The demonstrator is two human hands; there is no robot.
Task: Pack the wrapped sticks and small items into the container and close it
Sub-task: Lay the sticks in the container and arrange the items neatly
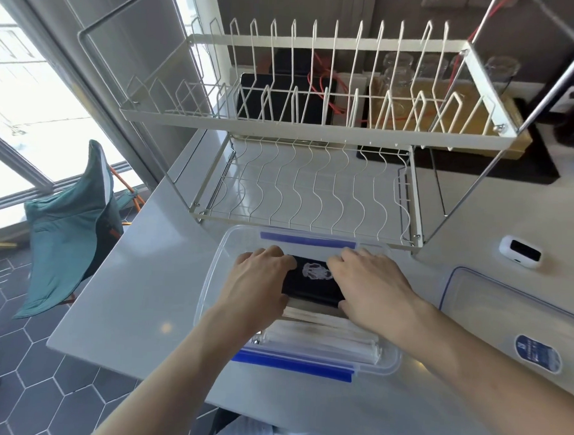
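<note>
- clear plastic makes up the container [212, 279], which sits on the pale counter [130, 293] just in front of the dish rack [312, 185], with blue clips on its far and near edges.
- head view: both hands reach down into the container from the near side.
- the left hand [260, 281] lies palm down on the left end of a black packet [312, 286] with a white print, fingers curled over its far edge.
- the right hand [371, 285] lies palm down on the packet's right end, thumb at its near edge; both hands press or hold the packet, though how firmly they grip it is hard to tell.
- the packet sits in the far half of the container.
- white wrapped sticks [320, 332] lie side by side in the near half, running left to right, just beside the packet.
- the clear lid [503, 316], edged in blue and carrying an oval label, lies flat on the counter to the right of the container.
- a small white device [520, 251] rests on the counter beyond the lid.
- a teal cloth [70, 235] hangs over a chair at the left.
</note>
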